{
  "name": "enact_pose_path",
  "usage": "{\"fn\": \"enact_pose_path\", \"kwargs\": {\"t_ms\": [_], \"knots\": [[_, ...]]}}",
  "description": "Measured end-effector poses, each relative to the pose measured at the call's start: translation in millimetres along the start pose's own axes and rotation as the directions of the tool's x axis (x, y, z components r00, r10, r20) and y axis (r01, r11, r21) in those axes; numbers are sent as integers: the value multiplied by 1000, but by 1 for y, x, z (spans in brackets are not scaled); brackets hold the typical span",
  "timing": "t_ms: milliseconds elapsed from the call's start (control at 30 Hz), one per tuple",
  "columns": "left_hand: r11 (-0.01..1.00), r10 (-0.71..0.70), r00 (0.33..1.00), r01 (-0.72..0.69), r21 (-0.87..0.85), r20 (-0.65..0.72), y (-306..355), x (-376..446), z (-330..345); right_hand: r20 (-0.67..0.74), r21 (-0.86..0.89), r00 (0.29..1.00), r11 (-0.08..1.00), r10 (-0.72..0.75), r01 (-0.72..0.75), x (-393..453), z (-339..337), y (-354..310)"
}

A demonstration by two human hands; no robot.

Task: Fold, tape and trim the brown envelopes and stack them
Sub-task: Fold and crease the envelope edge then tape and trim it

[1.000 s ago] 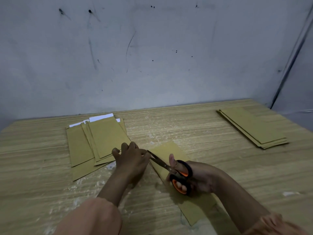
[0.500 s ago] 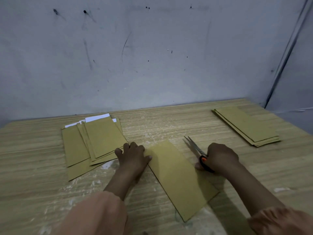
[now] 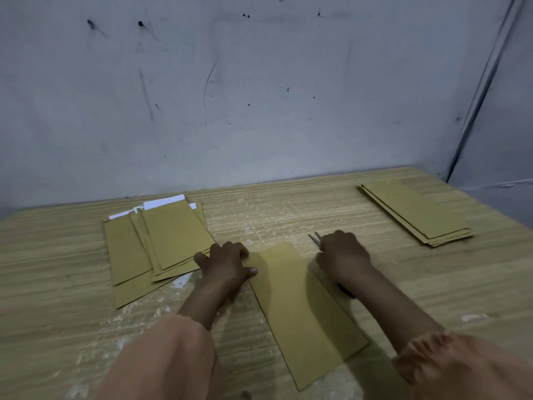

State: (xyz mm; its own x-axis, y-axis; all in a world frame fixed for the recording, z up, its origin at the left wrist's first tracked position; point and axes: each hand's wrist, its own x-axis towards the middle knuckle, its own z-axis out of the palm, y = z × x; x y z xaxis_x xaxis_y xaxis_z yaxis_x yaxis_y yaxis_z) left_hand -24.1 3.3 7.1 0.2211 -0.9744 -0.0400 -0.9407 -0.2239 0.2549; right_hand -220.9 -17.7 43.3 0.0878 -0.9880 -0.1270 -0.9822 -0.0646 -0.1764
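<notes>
One brown envelope (image 3: 302,307) lies flat and slanted on the wooden table in front of me. My left hand (image 3: 225,265) presses on its upper left corner, fingers curled and thumb laid on the paper. My right hand (image 3: 343,255) rests on the table just right of the envelope, covering a pair of scissors (image 3: 315,239). Only the blade tips show beyond the fingers, and a dark bit of handle shows under the wrist. A loose pile of brown envelopes (image 3: 161,246) with white strips at their far ends lies at the left. A neat stack of envelopes (image 3: 415,212) lies at the far right.
The wooden table (image 3: 288,215) meets a marked grey wall at the back. White scuffs and small scraps of paper (image 3: 473,317) dot the tabletop. The table's right edge runs close behind the neat stack.
The scissors left the envelope's edge and went down onto the table to the right, under my right hand. My left hand has stayed on the envelope's corner.
</notes>
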Motion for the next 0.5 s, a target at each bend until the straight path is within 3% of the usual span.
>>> {"fn": "enact_pose_path", "kwargs": {"t_ms": [133, 233, 400, 500], "knots": [[996, 0, 998, 6, 91, -60, 1, -7, 1, 82, 8, 997, 1000, -12, 12, -1, 24, -23], [992, -12, 998, 19, 123, -60, 2, -8, 1, 20, 90, 1000, 996, 10, -12, -3, 35, -31], [984, -32, 998, 39, 174, -46, 0, -8, 3, 4, 460, 998, 886, 56, -52, 1, 35, -23], [997, -47, 996, 51, 52, -79, 2, -9, 1, -17, 656, 998, 754, 52, -28, -5, 25, -20]]}}
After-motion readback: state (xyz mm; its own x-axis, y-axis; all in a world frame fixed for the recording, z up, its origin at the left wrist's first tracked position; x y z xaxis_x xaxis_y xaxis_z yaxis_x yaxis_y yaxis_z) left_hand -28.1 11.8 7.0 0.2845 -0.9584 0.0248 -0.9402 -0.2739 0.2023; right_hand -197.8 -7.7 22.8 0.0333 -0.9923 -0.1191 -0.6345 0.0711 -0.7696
